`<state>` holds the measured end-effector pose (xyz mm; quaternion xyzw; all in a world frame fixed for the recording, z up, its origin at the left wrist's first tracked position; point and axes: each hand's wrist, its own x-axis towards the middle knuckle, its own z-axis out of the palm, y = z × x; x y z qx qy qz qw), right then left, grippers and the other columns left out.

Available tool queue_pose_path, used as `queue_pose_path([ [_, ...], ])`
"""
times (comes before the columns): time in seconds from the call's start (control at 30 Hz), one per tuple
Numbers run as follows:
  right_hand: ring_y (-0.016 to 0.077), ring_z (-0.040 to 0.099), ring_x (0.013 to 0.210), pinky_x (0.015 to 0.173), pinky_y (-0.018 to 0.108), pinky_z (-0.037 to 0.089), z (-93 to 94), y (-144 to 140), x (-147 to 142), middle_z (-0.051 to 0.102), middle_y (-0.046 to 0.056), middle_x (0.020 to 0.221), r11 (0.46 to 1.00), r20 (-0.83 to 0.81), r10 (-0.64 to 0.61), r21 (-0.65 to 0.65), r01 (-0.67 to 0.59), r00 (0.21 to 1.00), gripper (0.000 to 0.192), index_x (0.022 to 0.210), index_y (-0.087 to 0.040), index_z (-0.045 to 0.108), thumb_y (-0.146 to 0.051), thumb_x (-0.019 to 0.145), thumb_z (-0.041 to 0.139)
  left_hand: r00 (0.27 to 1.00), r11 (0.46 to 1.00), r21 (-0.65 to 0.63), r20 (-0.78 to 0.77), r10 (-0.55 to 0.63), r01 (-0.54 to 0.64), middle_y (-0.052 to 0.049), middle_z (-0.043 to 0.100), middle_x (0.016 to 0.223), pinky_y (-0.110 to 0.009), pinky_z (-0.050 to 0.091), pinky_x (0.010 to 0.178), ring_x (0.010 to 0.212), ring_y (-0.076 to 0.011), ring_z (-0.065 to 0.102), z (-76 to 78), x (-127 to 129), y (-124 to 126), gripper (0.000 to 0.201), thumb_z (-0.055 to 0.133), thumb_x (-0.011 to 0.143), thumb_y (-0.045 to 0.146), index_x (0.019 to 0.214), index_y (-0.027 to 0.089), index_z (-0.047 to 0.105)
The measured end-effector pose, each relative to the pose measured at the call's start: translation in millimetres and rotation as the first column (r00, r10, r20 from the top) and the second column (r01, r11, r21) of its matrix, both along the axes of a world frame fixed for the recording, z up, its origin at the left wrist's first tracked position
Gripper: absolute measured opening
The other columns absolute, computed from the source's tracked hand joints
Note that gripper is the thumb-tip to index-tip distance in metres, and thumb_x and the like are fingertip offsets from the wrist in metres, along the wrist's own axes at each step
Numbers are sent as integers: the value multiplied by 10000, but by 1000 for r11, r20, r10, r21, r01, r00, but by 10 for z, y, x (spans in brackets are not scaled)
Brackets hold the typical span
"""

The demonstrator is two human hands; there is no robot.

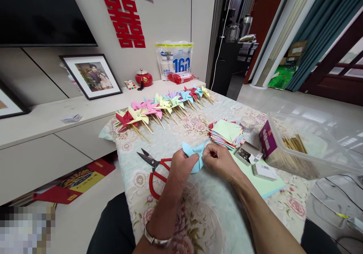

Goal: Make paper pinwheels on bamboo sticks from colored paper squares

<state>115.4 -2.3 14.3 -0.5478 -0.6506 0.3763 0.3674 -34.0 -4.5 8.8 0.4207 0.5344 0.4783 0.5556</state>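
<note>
Both of my hands hold a light blue paper piece [193, 151] folded into pinwheel form, just above the floral tablecloth [204, 216]. My left hand [181, 167] grips its left side and my right hand [217, 159] pinches its right side. Red-handled scissors [154, 169] lie just left of my left hand. A stack of coloured paper squares [227, 133] sits beyond my right hand. A small open box of pins [248, 153] lies to the right.
A row of finished paper pinwheels on sticks [164, 108] runs along the table's far side. A clear plastic bin [309, 144] with wooden sticks stands at right, a small round jar [248, 123] near it. A low cabinet [42, 133] with framed photos is at left.
</note>
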Motion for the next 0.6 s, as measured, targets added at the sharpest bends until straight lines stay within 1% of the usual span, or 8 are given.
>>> queue_pose_path([
  [0.23,134,404,562,529,260,289,7,0,4,466,-39,556,1000,10,-4,-8,4,1000,60,580,-213,533,-194,637,542,1000,1000,5,3,-28,28,47,496,542,-214,336,482,515,-98,396,8,-2,-7,124,670,594,259,615,163,595],
  [0.4,131,393,563,531,261,285,12,-2,1,455,-42,561,1000,2,-2,-15,2,1000,65,582,-210,534,-218,645,548,998,1000,4,-63,-22,22,54,450,525,-211,304,463,509,-92,363,35,-3,-16,133,645,597,263,571,175,549],
  [0.6,125,390,557,523,254,287,4,-8,-3,455,-48,554,999,-27,7,-37,-8,1000,67,604,-202,547,-241,658,558,990,1000,2,-138,-27,28,50,436,543,-214,310,470,529,-98,369,35,-16,-16,130,618,609,277,589,175,541],
])
